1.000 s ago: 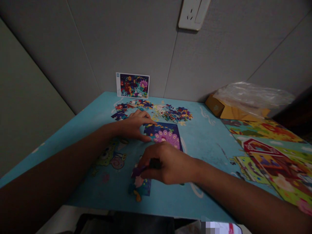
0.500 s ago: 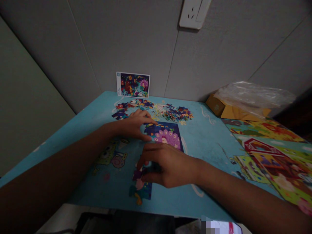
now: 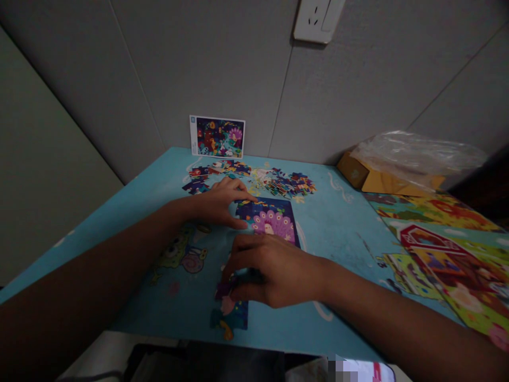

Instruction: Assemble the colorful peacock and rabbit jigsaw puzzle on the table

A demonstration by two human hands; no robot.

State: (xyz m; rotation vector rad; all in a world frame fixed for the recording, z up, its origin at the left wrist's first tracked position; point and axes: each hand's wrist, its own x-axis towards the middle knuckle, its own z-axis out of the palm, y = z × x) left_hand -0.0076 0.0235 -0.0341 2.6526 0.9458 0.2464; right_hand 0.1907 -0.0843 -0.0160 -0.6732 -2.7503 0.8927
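A partly joined jigsaw puzzle (image 3: pixel 274 220) with a purple peacock on dark blue lies flat in the middle of the table. My left hand (image 3: pixel 225 204) rests at its left side, fingers spread, the fingertips touching the upper left part. Nearer to me, my right hand (image 3: pixel 264 270) arches over the puzzle's lower part, thumb and forefinger curled onto a dark purple puzzle piece (image 3: pixel 223 289). Below those fingers shows a joined strip of pieces (image 3: pixel 238 315) in teal and blue. My right hand hides where the strip meets the peacock part.
Loose puzzle pieces (image 3: pixel 292 184) lie in heaps beyond my hands. Against the wall leans a picture card (image 3: pixel 220 138). A yellow box (image 3: pixel 392 183) with clear plastic (image 3: pixel 413 154) stands back right, by a colourful farm picture (image 3: pixel 449 254). The blue table (image 3: pixel 338 223) has printed cartoon figures.
Both hands keep nearly the same places. The right fingers have shifted slightly over the dark purple piece, and the view has tilted a little.
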